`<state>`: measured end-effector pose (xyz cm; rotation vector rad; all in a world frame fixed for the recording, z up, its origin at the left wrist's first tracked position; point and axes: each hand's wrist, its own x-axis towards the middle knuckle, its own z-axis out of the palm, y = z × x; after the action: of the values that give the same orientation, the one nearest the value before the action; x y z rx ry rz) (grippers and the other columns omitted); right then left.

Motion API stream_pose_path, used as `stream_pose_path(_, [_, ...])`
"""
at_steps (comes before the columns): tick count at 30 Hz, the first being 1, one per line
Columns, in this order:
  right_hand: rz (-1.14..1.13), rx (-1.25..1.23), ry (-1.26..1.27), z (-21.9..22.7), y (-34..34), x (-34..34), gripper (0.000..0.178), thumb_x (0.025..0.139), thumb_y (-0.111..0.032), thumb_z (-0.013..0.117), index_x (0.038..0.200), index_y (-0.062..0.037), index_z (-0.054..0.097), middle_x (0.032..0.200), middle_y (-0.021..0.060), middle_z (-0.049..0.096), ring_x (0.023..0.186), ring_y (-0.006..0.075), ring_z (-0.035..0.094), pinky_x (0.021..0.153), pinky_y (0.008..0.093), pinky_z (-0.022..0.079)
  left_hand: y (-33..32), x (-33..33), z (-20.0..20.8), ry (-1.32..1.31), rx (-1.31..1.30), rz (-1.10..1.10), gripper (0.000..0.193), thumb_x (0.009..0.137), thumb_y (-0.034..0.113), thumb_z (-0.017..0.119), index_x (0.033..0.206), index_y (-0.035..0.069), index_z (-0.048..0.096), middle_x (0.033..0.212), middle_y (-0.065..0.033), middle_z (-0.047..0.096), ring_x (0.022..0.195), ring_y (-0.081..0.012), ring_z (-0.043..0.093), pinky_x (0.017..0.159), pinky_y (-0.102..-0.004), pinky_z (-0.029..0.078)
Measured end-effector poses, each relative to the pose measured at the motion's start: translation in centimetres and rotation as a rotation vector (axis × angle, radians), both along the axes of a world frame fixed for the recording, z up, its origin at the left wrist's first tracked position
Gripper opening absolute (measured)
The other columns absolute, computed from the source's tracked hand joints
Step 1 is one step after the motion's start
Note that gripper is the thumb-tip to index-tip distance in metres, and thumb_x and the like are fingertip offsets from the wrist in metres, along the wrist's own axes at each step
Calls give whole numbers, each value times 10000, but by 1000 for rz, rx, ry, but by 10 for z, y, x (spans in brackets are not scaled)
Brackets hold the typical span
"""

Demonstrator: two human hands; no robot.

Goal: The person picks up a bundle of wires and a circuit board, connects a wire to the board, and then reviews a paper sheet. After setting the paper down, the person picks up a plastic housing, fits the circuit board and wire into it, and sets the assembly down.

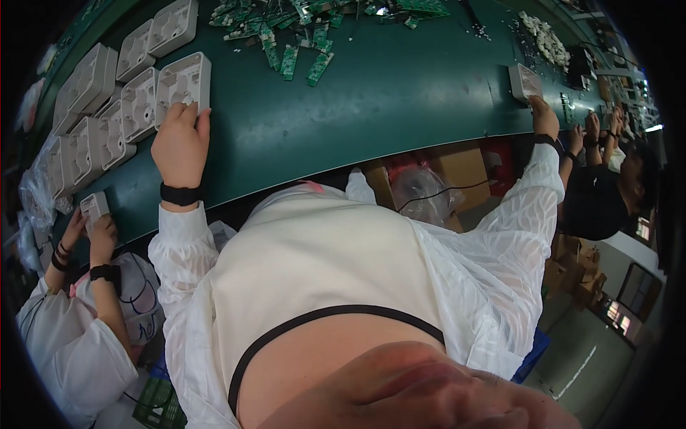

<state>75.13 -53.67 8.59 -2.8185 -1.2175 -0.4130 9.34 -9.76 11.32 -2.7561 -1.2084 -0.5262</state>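
Note:
My left hand (180, 149) is at the left of the green bench, its fingers closed over the near edge of a white plastic housing (187, 73). That housing is an open, box-like shell and stands at the end of a group of similar white housings (137, 100). Far to the right, my right hand (544, 119) grips the near edge of another white plastic housing (527, 81); part of its fingers is hidden behind the shell's edge. A dark band is round each of my wrists.
Green circuit boards (289, 62) lie in a loose heap at the far middle of the green bench (371, 100). Small white parts (544, 39) are piled at the far right. Co-workers sit on both sides; the left one holds a white housing (93, 207). A cardboard box (457, 171) is under the bench.

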Motion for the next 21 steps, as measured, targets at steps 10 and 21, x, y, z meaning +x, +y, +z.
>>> stream_pose_path(10, [371,356,388,58,168,-221,234,936,-136,675,1152,-47,677,1098,108,690,915,237,689,772,313,544,-51,-29,22,-126,-167,-477,191,822,190,754,991,106,726,894,-20,636,807,-238,615,670,-351,507])
stream_pose_path(21, [705,-41,86,21,362,-375,154,870,-139,647,989,-56,697,1011,139,666,884,349,684,758,445,567,-69,-17,0,-19,-192,-715,222,800,208,745,1004,123,723,896,26,612,845,-166,576,691,-319,492])
